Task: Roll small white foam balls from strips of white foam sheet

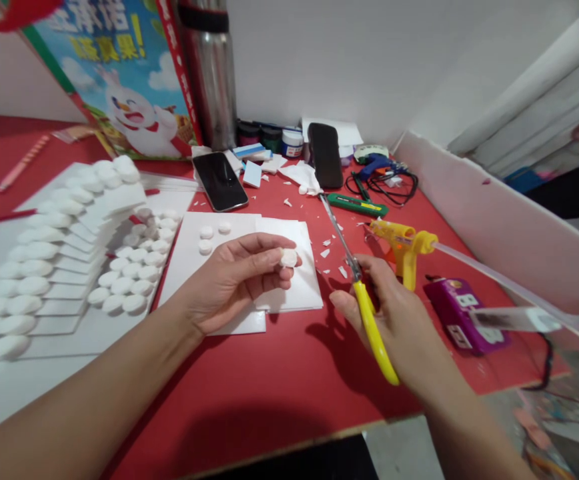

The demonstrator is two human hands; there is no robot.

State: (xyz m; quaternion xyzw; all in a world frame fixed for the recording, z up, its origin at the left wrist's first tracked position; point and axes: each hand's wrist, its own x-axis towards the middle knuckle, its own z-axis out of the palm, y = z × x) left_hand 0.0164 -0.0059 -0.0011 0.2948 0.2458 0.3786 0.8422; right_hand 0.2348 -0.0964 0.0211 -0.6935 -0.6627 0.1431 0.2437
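Note:
My left hand [247,267] pinches a small white disc [289,258] between thumb and fingers, above sheets of white board [297,293]. Three similar white discs [206,232] lie on the board behind that hand. In my right hand [389,307] are scissors with yellow handles [369,320]. Their blades [337,227] look closed and point away from me, clear of the disc. The thumb of this hand stands out from the handles, and its other fingers are partly hidden behind them. White scraps [325,253] are scattered near the blades.
At left stands a stepped white model [69,280] edged with white ovals, beside a cluster of discs [132,270]. A yellow glue gun [404,243], purple box [462,313] and green cutter [357,204] lie right. Two phones [219,180], a steel flask [213,80] and paint jars [292,142] are behind.

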